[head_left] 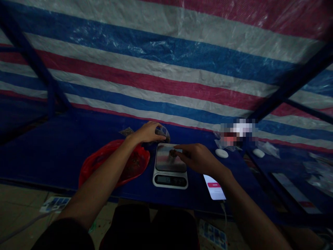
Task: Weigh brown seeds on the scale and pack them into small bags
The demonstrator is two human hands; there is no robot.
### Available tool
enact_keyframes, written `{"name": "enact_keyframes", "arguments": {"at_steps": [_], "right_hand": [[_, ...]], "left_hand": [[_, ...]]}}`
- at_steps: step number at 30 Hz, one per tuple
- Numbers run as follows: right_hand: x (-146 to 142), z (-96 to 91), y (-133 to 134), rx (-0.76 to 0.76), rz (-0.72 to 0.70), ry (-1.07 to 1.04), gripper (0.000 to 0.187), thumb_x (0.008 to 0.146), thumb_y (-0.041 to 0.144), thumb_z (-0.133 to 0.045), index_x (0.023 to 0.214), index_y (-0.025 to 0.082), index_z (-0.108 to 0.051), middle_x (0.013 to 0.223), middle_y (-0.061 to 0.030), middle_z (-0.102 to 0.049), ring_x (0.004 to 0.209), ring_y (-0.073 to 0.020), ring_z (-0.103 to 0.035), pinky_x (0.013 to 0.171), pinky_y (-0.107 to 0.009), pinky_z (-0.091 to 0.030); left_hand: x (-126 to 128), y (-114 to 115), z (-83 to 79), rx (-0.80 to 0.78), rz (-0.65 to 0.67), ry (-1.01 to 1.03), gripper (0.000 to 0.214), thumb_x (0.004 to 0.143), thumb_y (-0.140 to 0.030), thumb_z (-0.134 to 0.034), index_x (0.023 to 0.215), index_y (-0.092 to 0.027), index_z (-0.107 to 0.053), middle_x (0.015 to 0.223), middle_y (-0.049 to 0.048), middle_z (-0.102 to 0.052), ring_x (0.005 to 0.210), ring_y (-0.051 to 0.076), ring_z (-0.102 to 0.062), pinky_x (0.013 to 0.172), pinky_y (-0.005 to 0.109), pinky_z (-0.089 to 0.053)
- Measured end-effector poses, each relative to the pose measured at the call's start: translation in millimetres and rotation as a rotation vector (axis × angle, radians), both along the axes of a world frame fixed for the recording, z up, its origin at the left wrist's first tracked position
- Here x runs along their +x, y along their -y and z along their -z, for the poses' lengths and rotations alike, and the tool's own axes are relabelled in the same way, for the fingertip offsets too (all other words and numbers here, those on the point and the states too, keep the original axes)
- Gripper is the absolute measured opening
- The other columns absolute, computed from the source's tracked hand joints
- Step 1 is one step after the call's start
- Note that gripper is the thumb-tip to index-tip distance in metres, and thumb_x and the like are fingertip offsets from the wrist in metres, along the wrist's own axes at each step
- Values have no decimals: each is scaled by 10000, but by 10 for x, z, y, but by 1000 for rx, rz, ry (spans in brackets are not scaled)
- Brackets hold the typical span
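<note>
A digital kitchen scale [159,166] with a metal top and a lit display stands in front of me on the blue table. Just behind it, my left hand [148,132] is closed around a small clear plastic bag [164,132] with something brown inside. My right hand [195,156] reaches over the scale from the right, its fingertips closed at a small brown clump [172,153] on the metal top. What the clump is made of is too dim to tell. Beneath my left forearm lies an open red plastic bag [90,162] with small brown bits in it.
A phone [214,189] with a lit screen and a cable lies right of the scale. Beyond it are a white oval case [221,153] and clear plastic packaging. Another bag [126,131] lies behind the red one. Striped sheeting [161,76] and blue frame bars [288,85] close off the back.
</note>
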State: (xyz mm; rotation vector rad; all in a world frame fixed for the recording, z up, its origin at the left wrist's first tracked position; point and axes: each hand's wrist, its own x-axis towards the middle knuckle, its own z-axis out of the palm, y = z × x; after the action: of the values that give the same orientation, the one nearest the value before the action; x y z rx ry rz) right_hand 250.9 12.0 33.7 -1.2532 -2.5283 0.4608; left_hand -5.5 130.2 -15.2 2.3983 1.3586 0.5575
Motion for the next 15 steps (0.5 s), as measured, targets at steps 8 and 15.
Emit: {"name": "enact_keyframes", "arguments": {"at_steps": [8, 15], "right_hand": [[188, 145, 45, -36, 99, -99, 334, 992, 318, -563, 1241, 187, -743, 792, -46, -775, 619, -153, -662, 576, -248, -406], [304, 316, 196, -181, 79, -86, 248, 969, 350, -627, 1120, 226, -779, 790, -27, -771, 643, -152, -672, 581, -246, -408]], "left_hand": [[111, -31, 125, -8, 23, 140, 724, 793, -617, -753, 1322, -135, -637, 1360, 176, -668, 1253, 312, -613, 1081, 443, -458], [254, 19, 227, 42, -66, 176, 633, 803, -588, -741, 1281, -188, -633, 1298, 116, -699, 1206, 290, -637, 1040, 420, -476]]}}
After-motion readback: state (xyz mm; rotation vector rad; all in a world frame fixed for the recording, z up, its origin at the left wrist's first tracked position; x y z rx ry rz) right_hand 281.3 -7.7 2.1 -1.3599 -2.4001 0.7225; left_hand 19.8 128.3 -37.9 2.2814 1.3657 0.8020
